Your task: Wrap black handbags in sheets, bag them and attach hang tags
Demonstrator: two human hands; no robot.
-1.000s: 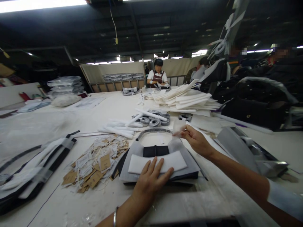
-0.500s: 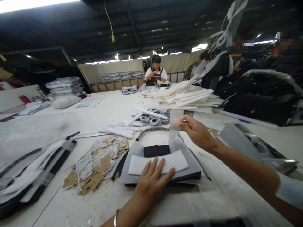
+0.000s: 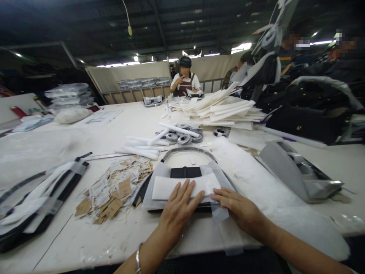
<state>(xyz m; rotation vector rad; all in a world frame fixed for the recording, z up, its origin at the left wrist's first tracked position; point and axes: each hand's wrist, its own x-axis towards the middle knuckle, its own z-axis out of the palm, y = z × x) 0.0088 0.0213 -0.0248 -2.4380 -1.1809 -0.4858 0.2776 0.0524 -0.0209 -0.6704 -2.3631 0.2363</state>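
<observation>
A black handbag (image 3: 152,210) lies on the table in front of me, wrapped in thin white sheeting, its covered handle (image 3: 189,149) arching away. On it rests a white foam sheet (image 3: 168,187), just below a black strap tab (image 3: 185,172). My left hand (image 3: 179,207) is open, fingers spread flat on the foam. A translucent tape strip (image 3: 220,213) runs over the foam's right end and hangs past the bag's near edge. My right hand (image 3: 239,207) lies with its fingers stretched out against that strip, its fingertips near the foam's right end.
Left of the bag are a heap of paper tags (image 3: 114,190) and another wrapped bag (image 3: 48,198). Beyond lie white foam rods (image 3: 142,146), coiled straps (image 3: 184,137) and stacked white sheets (image 3: 222,108). A grey tape dispenser (image 3: 293,171) stands right. A co-worker (image 3: 186,80) sits opposite.
My right hand has come down and toward me from above the handle, laying the raised tape strip over the foam and bag. My left hand stays on the foam.
</observation>
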